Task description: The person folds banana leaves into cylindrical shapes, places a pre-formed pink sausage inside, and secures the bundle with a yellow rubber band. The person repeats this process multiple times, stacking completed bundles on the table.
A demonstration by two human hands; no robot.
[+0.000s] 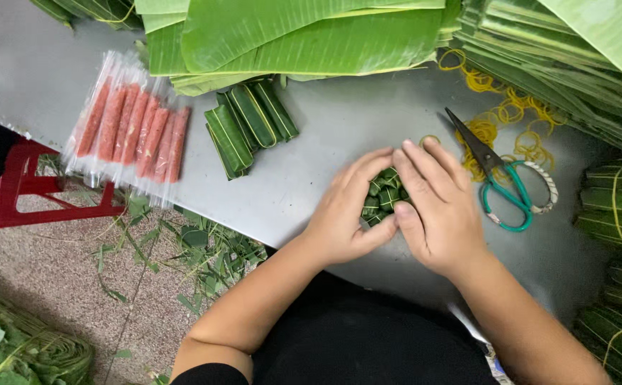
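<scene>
Fingers (pixel 425 167) of both our hands closed round a cluster of small leaf parcels (pixel 383 196) on the worktop (pixel 325 135); step: gathering the bunch; next calls for a rubber band (pixel 500 114), lying by the scissors (pixel 507 178)

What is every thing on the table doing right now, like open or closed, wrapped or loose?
Left hand: cupped around the small leaf parcels.
Right hand: pressed on the same parcels.
Small leaf parcels: wrapped, bunched together.
Scissors: closed, lying flat.
Rubber bands: loose, scattered.
Pink sticks: sealed in clear plastic.
Leaf rolls: wrapped, lying side by side.
Banana leaves: flat, stacked.
</scene>
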